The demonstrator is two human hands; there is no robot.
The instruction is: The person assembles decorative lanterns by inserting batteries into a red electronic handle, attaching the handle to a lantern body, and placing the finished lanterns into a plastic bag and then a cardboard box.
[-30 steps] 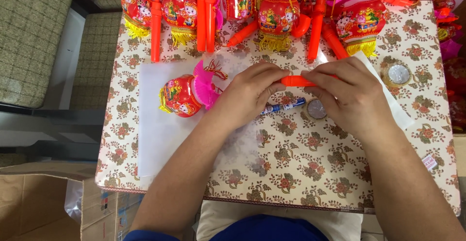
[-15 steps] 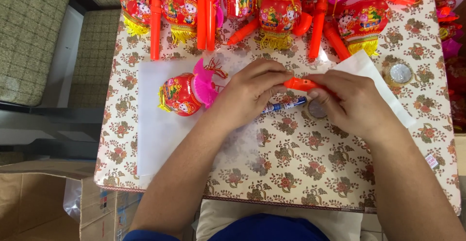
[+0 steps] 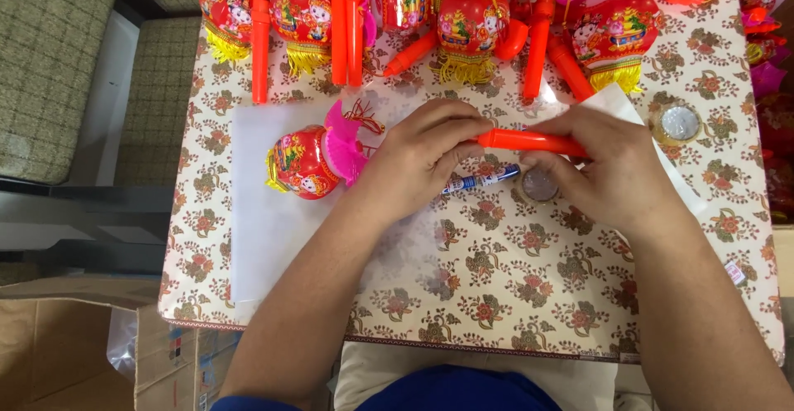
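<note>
Nearest the camera: two bare forearms reach over a table covered in a cream floral-print cloth.

Left hand is curled, fingers pinching the near end of an orange plastic handle stick. Right hand is closed over the stick's other end, thumb underneath. The stick lies level between the two hands, just above the cloth. What the fingertips are doing at the stick's tip is hidden.

Under the hands: a blue-and-white pen on the cloth, and a small round silvery cap just beside the right thumb.

Left of the left hand: one red paper lantern with a pink frill and yellow fringe, lying on its side on a clear plastic sheet. No stick is fitted to it; it's apart from the one in hand.

Judgement: assembly is mid-run. This lantern looks unfinished, with the stick yet to be joined.

Far edge: a row of finished red lanterns with orange sticks, touching one another. That batch looks done. A second silvery round cap sits at the right.
</note>
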